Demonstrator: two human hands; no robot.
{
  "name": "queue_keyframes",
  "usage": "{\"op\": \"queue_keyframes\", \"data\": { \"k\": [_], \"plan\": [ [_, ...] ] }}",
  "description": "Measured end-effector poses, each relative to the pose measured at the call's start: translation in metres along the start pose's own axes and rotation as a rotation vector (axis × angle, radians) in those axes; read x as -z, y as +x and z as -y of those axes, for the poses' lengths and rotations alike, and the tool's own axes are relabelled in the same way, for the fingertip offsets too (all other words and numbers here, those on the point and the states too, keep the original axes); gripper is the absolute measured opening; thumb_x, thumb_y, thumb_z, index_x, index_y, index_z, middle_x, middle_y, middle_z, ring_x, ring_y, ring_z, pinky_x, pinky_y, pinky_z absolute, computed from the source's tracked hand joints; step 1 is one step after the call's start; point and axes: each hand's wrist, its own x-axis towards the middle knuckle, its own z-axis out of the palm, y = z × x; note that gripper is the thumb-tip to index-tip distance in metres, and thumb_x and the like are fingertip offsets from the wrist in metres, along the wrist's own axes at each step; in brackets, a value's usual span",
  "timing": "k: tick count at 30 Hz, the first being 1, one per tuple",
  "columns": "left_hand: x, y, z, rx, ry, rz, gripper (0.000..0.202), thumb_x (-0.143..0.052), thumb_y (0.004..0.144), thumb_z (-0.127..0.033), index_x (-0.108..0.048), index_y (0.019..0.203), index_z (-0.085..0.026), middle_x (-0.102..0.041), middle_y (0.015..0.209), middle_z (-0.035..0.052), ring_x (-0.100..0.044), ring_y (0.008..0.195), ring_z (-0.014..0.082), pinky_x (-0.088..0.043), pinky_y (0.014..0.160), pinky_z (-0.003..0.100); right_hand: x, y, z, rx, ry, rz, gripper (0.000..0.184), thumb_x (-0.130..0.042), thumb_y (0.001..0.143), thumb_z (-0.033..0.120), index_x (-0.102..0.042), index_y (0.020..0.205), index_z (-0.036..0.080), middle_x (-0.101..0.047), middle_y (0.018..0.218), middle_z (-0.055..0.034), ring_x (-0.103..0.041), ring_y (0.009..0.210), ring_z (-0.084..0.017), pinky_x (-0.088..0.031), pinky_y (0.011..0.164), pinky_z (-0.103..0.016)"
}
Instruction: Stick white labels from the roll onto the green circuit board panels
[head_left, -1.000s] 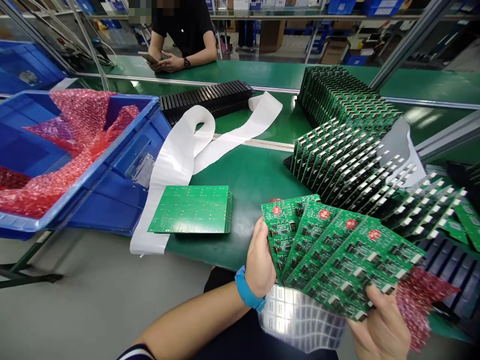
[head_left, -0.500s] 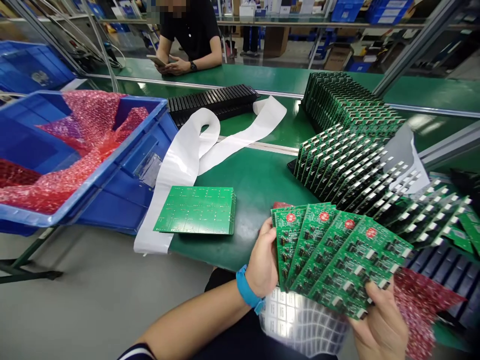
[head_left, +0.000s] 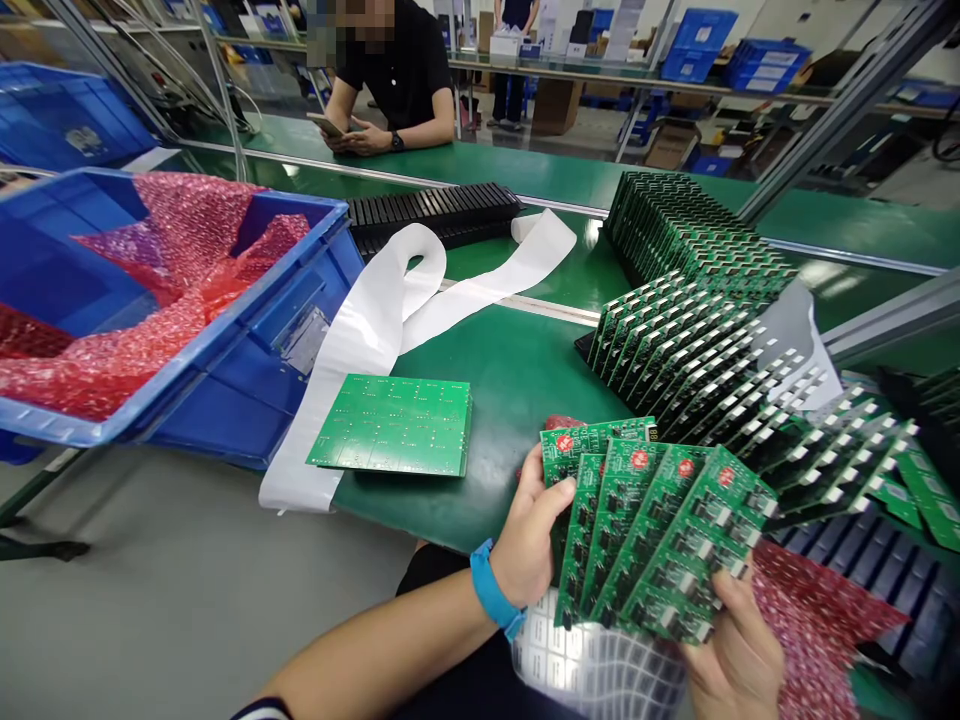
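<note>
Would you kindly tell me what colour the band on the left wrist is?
The band is blue, clearest in the head view.

Two hands, left point(head_left: 529, 545) and right point(head_left: 739, 640), hold five fanned boards point(head_left: 679, 560) showing four red dots point(head_left: 640, 459). One pile point(head_left: 394, 425) and one white strip point(head_left: 356, 320) lie left of centre. Two rows of upright boards point(head_left: 660, 335), too dense to count, stand right, at least two blue bins point(head_left: 217, 400) left.
</note>
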Motion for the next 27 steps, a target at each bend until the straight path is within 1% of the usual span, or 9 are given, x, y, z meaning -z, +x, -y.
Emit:
{"op": "queue_keyframes", "data": {
  "k": [4, 7, 10, 13, 17, 22, 27],
  "plan": [
    [0.001, 0.0, 0.001, 0.008, 0.003, -0.015, 0.032, -0.053, 0.085, -0.021, -0.052, 0.118, -0.023, -0.061, 0.117, 0.0024, -0.055, 0.109, 0.0219, -0.04, 0.096, 0.035, -0.002, -0.001, 0.001, -0.021, 0.029, -0.011, 0.053, -0.064, 0.079, 0.024, -0.045, 0.127, 0.035, -0.066, 0.105, 0.0018, -0.066, 0.077, -0.02, -0.056, 0.074, -0.041],
    [0.001, 0.001, 0.002, 0.013, 0.002, -0.036, 0.033, -0.052, 0.086, -0.022, -0.051, 0.119, -0.023, -0.06, 0.118, 0.0019, -0.053, 0.112, 0.0212, -0.039, 0.098, 0.034, -0.002, -0.001, 0.001, -0.021, 0.003, -0.034, 0.055, -0.064, 0.078, 0.024, -0.044, 0.128, 0.033, -0.067, 0.102, 0.0014, -0.065, 0.078, -0.021, -0.056, 0.074, -0.043],
    [0.0, 0.002, 0.002, 0.021, 0.013, -0.051, 0.033, -0.052, 0.086, -0.023, -0.052, 0.119, -0.023, -0.061, 0.117, 0.0019, -0.052, 0.114, 0.0214, -0.036, 0.1, 0.034, -0.004, 0.0, 0.002, -0.012, -0.017, -0.061, 0.054, -0.065, 0.077, 0.025, -0.046, 0.127, 0.03, -0.068, 0.099, -0.0004, -0.065, 0.078, -0.023, -0.055, 0.078, -0.047],
    [0.0, 0.002, 0.002, 0.028, 0.025, -0.068, 0.032, -0.052, 0.086, -0.025, -0.055, 0.117, -0.023, -0.063, 0.115, 0.0021, -0.053, 0.113, 0.0223, -0.035, 0.101, 0.036, -0.006, 0.0, 0.002, 0.002, -0.014, -0.06, 0.053, -0.067, 0.075, 0.026, -0.049, 0.124, 0.03, -0.068, 0.099, 0.0001, -0.065, 0.081, -0.023, -0.053, 0.081, -0.046],
    [0.0, 0.003, 0.003, 0.028, 0.024, -0.068, 0.034, -0.052, 0.086, -0.025, -0.055, 0.12, -0.022, -0.063, 0.116, 0.0025, -0.053, 0.113, 0.0233, -0.034, 0.103, 0.036, -0.008, 0.001, 0.002, 0.003, -0.014, -0.036, 0.054, -0.068, 0.074, 0.028, -0.049, 0.124, 0.032, -0.067, 0.102, 0.0013, -0.065, 0.082, -0.023, -0.051, 0.083, -0.044],
    [0.0, 0.003, 0.005, 0.011, 0.015, -0.058, 0.034, -0.049, 0.089, -0.024, -0.054, 0.123, -0.022, -0.059, 0.123, 0.0018, -0.046, 0.122, 0.023, -0.033, 0.105, 0.035, -0.008, 0.0, 0.003, -0.011, 0.0, -0.025, 0.057, -0.069, 0.075, 0.027, -0.047, 0.127, 0.034, -0.067, 0.102, 0.0015, -0.065, 0.08, -0.021, -0.051, 0.083, -0.043],
    [0.001, 0.003, 0.006, 0.017, 0.021, -0.096, 0.036, -0.05, 0.088, -0.026, -0.053, 0.124, -0.022, -0.055, 0.128, 0.001, -0.04, 0.127, 0.0234, -0.033, 0.105, 0.034, -0.011, -0.001, 0.006, -0.01, -0.019, -0.022, 0.056, -0.067, 0.077, 0.027, -0.046, 0.128, 0.036, -0.067, 0.103, 0.0008, -0.065, 0.083, -0.022, -0.049, 0.085, -0.044]
  ]
}}
